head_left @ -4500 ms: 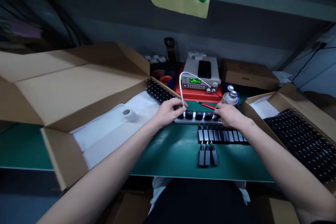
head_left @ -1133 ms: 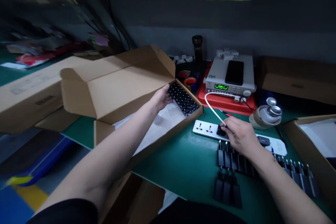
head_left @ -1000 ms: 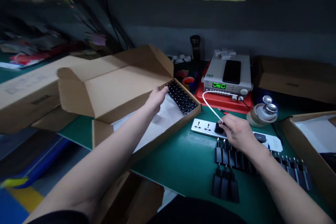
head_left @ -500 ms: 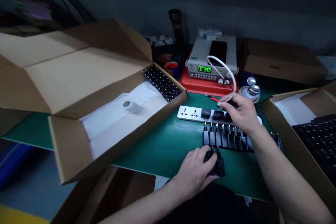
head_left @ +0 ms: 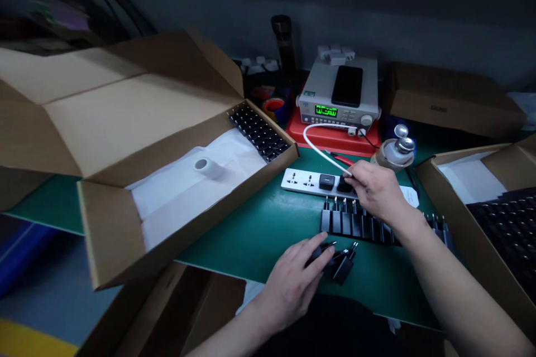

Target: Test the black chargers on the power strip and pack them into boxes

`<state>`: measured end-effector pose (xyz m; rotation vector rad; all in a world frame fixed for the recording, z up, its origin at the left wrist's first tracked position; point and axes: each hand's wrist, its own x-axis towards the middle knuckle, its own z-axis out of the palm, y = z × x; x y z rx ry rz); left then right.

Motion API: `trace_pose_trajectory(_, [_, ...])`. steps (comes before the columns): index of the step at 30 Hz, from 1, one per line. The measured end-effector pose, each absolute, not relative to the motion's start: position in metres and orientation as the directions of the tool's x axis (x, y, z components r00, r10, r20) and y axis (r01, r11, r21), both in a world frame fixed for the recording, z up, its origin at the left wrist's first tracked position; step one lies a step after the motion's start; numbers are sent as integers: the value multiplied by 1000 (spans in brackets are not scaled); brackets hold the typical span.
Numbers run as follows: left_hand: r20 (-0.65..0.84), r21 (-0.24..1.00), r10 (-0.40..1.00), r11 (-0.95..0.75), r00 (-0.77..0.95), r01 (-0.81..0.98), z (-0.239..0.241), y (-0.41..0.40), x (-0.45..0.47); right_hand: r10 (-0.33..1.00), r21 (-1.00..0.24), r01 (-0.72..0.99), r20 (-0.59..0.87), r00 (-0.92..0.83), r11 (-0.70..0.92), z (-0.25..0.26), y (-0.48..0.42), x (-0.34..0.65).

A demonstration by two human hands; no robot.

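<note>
My right hand [head_left: 377, 188] pinches the end of a white cable [head_left: 322, 152] over the white power strip [head_left: 293, 179]. The cable's tip is hidden by my fingers, close against a black plug-in charger in the strip. Another black charger [head_left: 326, 181] sits in the strip to its left. My left hand [head_left: 293, 276] curls its fingers over a black charger [head_left: 319, 252], partly hidden, its prongs pointing right. Beside it a loose charger [head_left: 344, 269] lies tilted on the green mat. A row of several black chargers [head_left: 355, 226] stands prongs up in front of the strip.
A meter with a green display [head_left: 326, 111] stands on a red tray [head_left: 295, 129], a phone [head_left: 347, 86] on top. Left is an open carton [head_left: 176, 234] with chargers and a white tube [head_left: 207, 168]. Another carton [head_left: 444, 178] stands right, near a metal-capped bottle [head_left: 396, 153].
My right hand has lowered the cable end onto the strip's charger, and the cable loop swung left and down. My left hand moved slightly left; the chargers by it have tipped and spread apart.
</note>
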<state>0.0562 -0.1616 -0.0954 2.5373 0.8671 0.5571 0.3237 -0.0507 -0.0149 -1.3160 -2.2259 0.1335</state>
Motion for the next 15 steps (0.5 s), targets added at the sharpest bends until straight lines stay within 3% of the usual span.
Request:
trace_pose_trajectory(2, [271,520,660,-713,701,470,-98,-163,45,828,-317,790,404,-389,525,-15,-51,323])
trace_pose_trajectory(7, [341,638,714,-654,612,407,-80,-139,3,838,-378,766,400,-371,519,-16,-51,324])
trace_pose_trajectory(9, [379,578,717,-677,585,456,-63,-111,-7,840,-383,767,404,-362,514,-17,-50,324])
trace_pose_trajectory(12, [398,389,668,-744,629,543,-37,-59,-4,845,-384,775,407,-346,502,-17,-49,324])
trace_pose_trajectory(15, [275,245,584,-811,764,532,-17,-13,19,847,-361,791,407,-343,494,-17,-49,323])
